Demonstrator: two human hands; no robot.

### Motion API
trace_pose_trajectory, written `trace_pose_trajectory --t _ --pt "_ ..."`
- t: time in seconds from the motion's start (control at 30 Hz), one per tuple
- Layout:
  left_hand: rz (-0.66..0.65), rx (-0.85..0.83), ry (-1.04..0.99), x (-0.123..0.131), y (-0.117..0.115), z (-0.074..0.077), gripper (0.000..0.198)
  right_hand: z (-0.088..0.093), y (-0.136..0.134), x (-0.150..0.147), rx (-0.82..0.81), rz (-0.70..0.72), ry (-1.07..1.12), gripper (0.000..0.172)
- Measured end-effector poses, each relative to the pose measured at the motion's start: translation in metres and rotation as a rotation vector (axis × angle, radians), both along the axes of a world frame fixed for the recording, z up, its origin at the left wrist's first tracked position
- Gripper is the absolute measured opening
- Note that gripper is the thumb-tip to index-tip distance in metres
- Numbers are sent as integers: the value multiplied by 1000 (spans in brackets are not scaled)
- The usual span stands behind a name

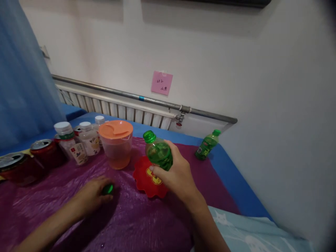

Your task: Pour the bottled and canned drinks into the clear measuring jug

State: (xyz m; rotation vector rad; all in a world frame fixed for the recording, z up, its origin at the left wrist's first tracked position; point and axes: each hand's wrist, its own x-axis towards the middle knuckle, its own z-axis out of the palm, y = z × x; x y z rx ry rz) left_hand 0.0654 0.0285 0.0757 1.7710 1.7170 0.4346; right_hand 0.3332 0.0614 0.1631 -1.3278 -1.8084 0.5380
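Note:
My right hand (pixel 178 171) is wrapped round a green plastic bottle (pixel 159 152), which has no cap on its neck and leans a little to the left. Below it, a red scalloped plate (pixel 144 178) with a yellow design lies on the purple sheet. Over the sheet at the left, my left hand (pixel 93 194) pinches a green bottle cap (pixel 107 189) between its fingers. Behind the two hands stands a clear pitcher (pixel 117 150) with an orange lid and some orange-tinted liquid in the bottom.
Several white-capped bottles (pixel 89 141) and dark red cans (pixel 48 154) crowd the left side. A second green bottle (pixel 207 145), capped, stands at the back right. The purple plastic sheet (pixel 131 224) covers a blue surface. A radiator (pixel 126 110) and pipe (pixel 157 103) run along the wall.

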Motion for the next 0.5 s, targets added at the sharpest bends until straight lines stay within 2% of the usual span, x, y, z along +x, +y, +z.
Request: trace_pose_trajectory --t 0.03,0.1,0.2,0.27,0.33,0.5 --pt "-3 -8 -4 -2 3 -7 51 0 1 1 -5 -3 8 77" --pt "107 1 -115 -12 11 -7 58 0 2 1 -11 -19 23 77" --pt "397 76 -350 -30 32 13 57 2 3 2 -10 -52 42 78" --pt "510 112 -497 -38 51 24 51 2 3 2 0 -58 47 79" --pt "511 89 -669 -38 72 26 45 2 2 3 9 -57 46 79" --pt "501 -45 -1003 -24 116 11 32 2 0 3 9 -68 58 80"
